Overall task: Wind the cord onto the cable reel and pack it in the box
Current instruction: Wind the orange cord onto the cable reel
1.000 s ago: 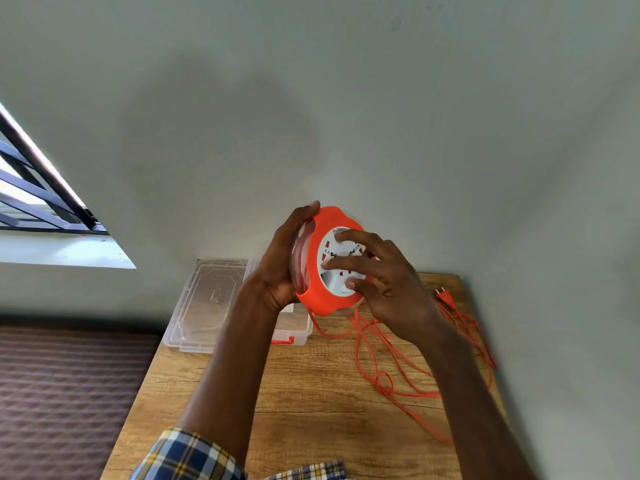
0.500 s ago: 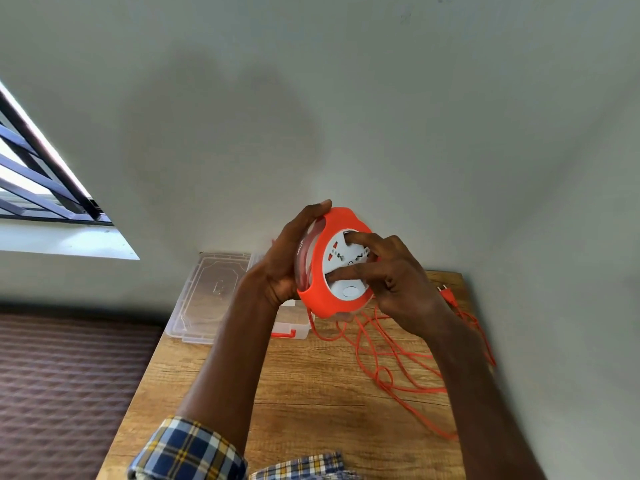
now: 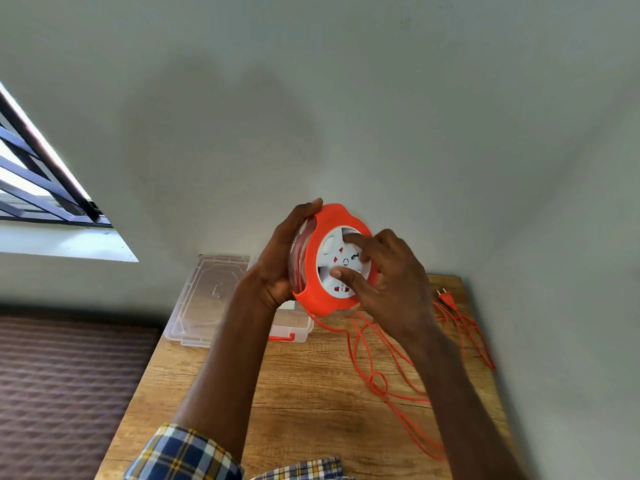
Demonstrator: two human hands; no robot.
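An orange cable reel with a white socket face is held up above the wooden table. My left hand grips its rim and back from the left. The fingers of my right hand are curled into the recesses of the white face. From the reel's underside, loose orange cord hangs down and lies in loops on the table's right side, ending in a plug near the far right corner. A clear plastic box with an orange latch stands behind my left arm, mostly hidden.
The box's clear lid lies open to the left, overhanging the table's far left corner. The table stands against a grey wall at the back and right. A brown patterned floor lies to the left, and a barred window is high on the left.
The white socket face has turned under my right fingers, which shifted around it. The reel stays in my left hand, and the cord loops on the table have shifted a little.
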